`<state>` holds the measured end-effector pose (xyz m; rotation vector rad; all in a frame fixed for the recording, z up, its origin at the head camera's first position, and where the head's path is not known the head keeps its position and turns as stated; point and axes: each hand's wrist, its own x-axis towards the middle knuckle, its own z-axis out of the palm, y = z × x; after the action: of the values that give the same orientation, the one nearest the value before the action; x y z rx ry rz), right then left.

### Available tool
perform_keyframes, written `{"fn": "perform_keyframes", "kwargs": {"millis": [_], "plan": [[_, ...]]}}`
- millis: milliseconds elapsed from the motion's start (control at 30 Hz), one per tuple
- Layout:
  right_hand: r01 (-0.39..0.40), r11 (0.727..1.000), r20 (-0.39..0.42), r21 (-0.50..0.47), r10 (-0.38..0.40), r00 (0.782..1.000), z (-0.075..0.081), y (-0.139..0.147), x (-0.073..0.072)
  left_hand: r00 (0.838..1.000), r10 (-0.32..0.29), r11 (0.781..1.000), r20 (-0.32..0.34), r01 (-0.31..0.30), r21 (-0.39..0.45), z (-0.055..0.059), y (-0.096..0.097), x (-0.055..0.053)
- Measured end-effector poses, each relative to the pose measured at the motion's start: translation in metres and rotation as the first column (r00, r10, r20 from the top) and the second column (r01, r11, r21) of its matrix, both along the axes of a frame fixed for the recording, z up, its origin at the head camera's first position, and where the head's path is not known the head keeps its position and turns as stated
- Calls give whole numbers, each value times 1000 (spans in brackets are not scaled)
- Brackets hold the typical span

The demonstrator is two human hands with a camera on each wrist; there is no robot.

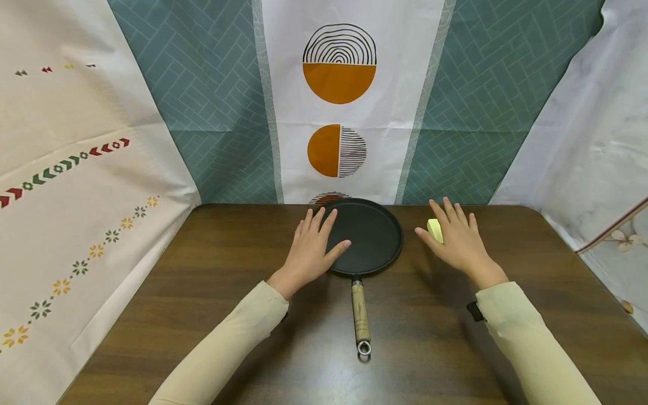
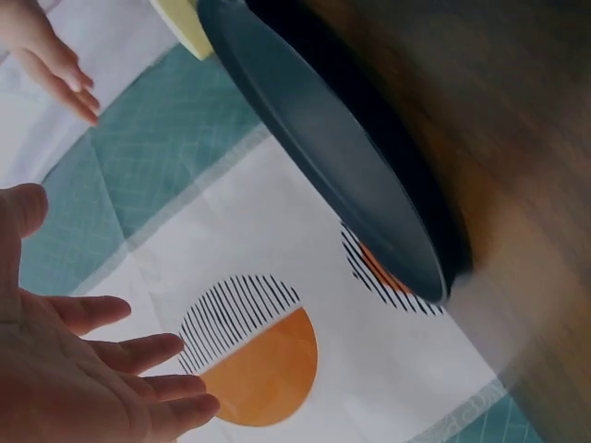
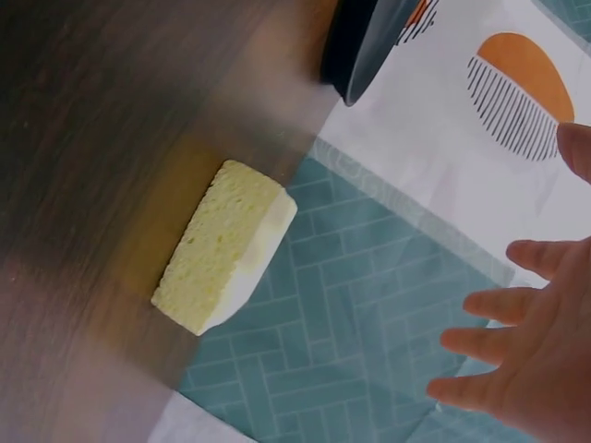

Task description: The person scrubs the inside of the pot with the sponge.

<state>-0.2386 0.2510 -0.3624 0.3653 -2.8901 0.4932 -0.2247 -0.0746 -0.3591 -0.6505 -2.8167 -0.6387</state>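
A round black flat pan point(image 1: 372, 236) with a wooden handle point(image 1: 360, 312) lies on the table, its handle toward the person. My left hand point(image 1: 311, 247) hovers over the pan's left edge, fingers spread and holding nothing; the left wrist view shows the hand point(image 2: 102, 378) apart from the pan point(image 2: 323, 138). A yellow sponge point(image 3: 222, 249) with a white side rests on the table right of the pan. Above it my right hand point(image 1: 458, 239) is held with spread fingers, partly covering the sponge point(image 1: 435, 230) in the head view. In the right wrist view a gap separates hand point(image 3: 536, 341) and sponge.
The brown wooden table point(image 1: 202, 292) ends at a patterned green and white cloth backdrop point(image 1: 217, 101). A cream cloth point(image 1: 66, 214) with printed motifs hangs at the left, and a pale marbled cloth point(image 1: 597, 140) at the right.
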Motion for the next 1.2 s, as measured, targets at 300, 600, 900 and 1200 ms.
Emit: {"fn": "perform_keyframes", "kwargs": {"millis": [300,600,900,1200], "plan": [[-1,1000,24,-14,1,1000,-4,10,-7,992,-68,986,107,51,159,-2,6,13],[17,1000,74,-19,-16,997,-10,23,-17,961,-123,945,248,37,326,-8,12,23],[-8,998,177,-62,19,984,-19,40,-28,864,-161,843,477,-131,522,-20,21,37],[0,996,259,-85,22,965,-28,46,-31,726,-231,726,647,-314,612,-36,27,52]]}}
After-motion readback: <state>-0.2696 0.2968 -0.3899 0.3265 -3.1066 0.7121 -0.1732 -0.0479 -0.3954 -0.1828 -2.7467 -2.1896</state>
